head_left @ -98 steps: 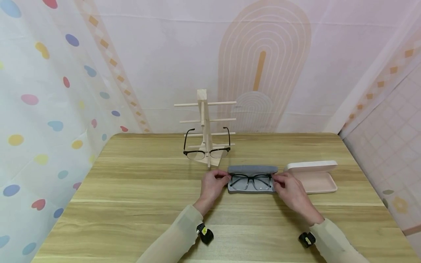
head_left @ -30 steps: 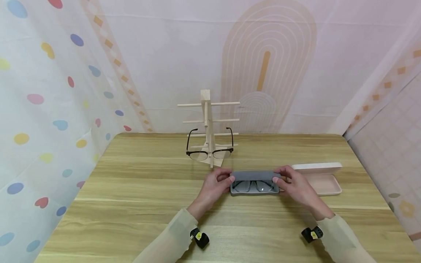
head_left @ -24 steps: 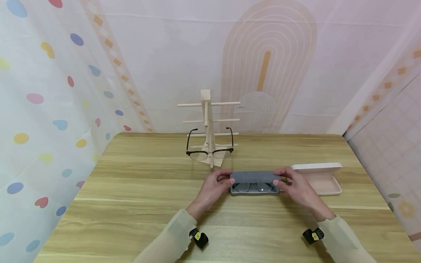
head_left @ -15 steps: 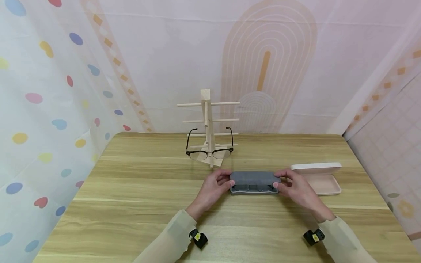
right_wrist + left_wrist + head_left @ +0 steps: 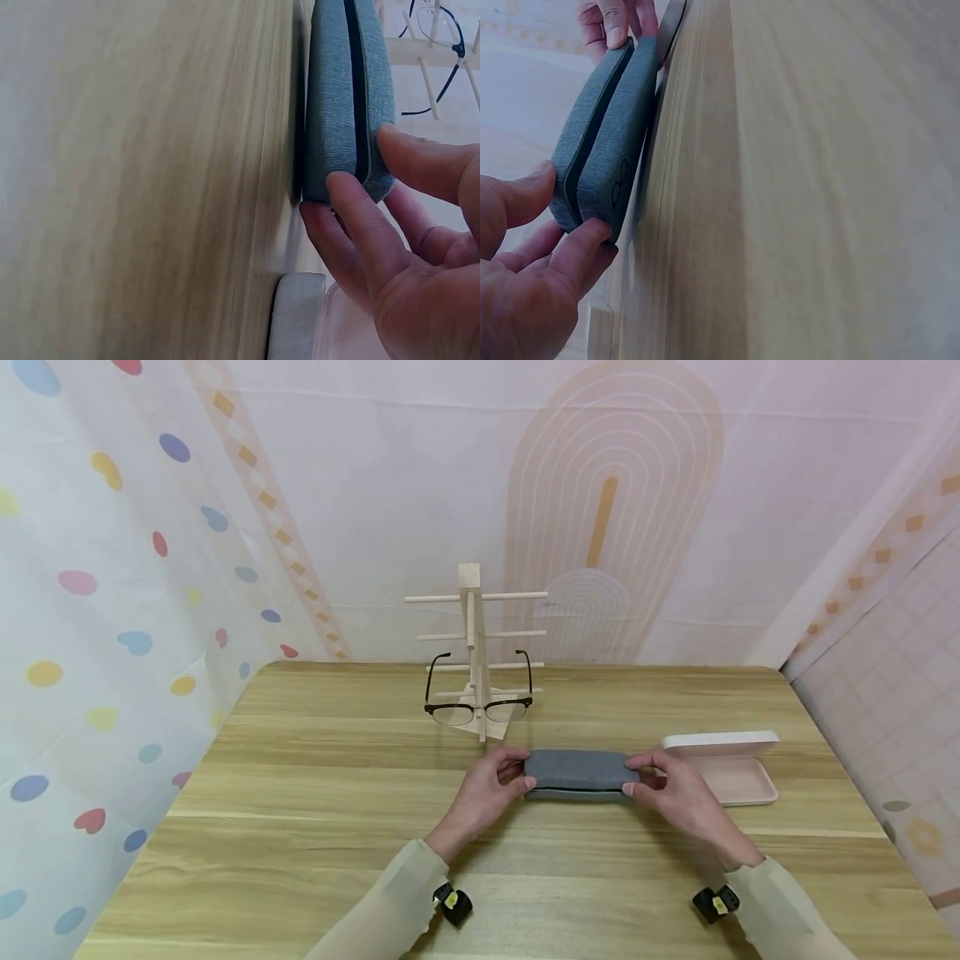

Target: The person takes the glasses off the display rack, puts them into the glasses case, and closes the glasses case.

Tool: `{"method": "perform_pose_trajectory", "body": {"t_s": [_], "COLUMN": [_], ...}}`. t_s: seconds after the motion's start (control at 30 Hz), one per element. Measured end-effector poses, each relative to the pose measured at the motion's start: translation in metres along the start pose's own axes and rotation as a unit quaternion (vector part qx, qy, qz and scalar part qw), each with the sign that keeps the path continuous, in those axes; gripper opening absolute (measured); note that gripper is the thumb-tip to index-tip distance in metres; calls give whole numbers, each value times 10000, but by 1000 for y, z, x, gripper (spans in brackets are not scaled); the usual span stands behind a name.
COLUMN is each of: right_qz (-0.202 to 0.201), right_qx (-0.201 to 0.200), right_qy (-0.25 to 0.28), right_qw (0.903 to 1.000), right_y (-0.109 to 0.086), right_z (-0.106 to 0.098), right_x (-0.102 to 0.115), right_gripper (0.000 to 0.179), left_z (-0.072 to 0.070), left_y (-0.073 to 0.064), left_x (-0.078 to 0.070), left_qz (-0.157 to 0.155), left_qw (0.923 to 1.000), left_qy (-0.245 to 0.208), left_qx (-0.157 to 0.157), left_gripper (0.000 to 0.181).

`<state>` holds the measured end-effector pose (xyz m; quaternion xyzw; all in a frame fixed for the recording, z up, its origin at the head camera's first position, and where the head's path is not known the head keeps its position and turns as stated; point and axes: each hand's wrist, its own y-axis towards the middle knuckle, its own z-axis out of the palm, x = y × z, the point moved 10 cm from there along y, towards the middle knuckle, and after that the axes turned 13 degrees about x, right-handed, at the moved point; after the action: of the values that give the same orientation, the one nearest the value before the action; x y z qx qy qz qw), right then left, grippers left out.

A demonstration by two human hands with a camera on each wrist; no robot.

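Observation:
A grey fabric-covered glasses case point(image 5: 577, 767) lies in front of the display stand, its lid almost down. Along its front runs a narrow dark gap, plain in both wrist views on the case point(image 5: 619, 142). The glasses inside are hidden. My left hand point(image 5: 483, 793) grips the left end, thumb on the lid and fingers around the end and lower half. At the right end, my right hand point(image 5: 678, 797) holds the case the same way, its thumb point(image 5: 420, 157) on the lid and fingers at the base.
Behind the case stands a wooden glasses stand point(image 5: 470, 578) with several pegs, carrying dark-rimmed glasses point(image 5: 450, 714). To the right, a white case point(image 5: 738, 779) with a pink inside lies with its lid up. A patterned curtain point(image 5: 360, 485) hangs behind the wooden table point(image 5: 300, 827).
Earlier the case's lid stood up with the black-framed glasses showing inside and fingertips at their sides. Both hands then took the case's ends, and the lid swung down over the glasses.

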<state>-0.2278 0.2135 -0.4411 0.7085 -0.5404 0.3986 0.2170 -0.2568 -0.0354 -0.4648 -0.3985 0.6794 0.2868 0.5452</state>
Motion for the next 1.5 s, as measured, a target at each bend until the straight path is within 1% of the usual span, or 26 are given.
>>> {"method": "perform_pose_trajectory", "body": {"t_s": [0.3,0.53,0.83,0.97,1.07,1.17,1.27,1.33,1.4,1.5], "right_qz": [50,145,139,235,213,66,27,-2,-42,-198], "right_qx": [-104,-184,-262,-241,-198,-121,28,56,-25,-302], "right_qy": [-154,-283,-404,-418,-429,-413,-297,-309,-403,-669], "right_qw": [9998,9993,9987,9986,9987,9991,9996,9995,9992,9971], "right_y": [0,0,1,1,0,-1,-3,-5,-9,-16], "right_z": [1,3,3,4,5,7,11,12,11,6], "right_x": [1,1,-2,-2,1,5,7,9,11,15], "right_gripper": [25,25,26,28,29,34,47,54,57,54], "left_z": [-1,0,2,5,7,9,11,12,13,12], "left_y": [0,1,0,2,2,1,-1,-4,-7,-13], "left_x": [1,4,5,6,6,6,4,3,0,-5], "left_qz": [-44,-162,-256,-261,-281,-260,-195,-166,-177,-172], "left_qw": [9997,9997,9991,9994,9994,9995,9995,9996,9996,9997], "left_qy": [259,195,326,241,122,40,-97,-111,-96,153], "left_qx": [-19,5,-45,41,127,185,225,217,191,44], "left_gripper": [41,43,48,55,60,62,65,67,68,66]}}
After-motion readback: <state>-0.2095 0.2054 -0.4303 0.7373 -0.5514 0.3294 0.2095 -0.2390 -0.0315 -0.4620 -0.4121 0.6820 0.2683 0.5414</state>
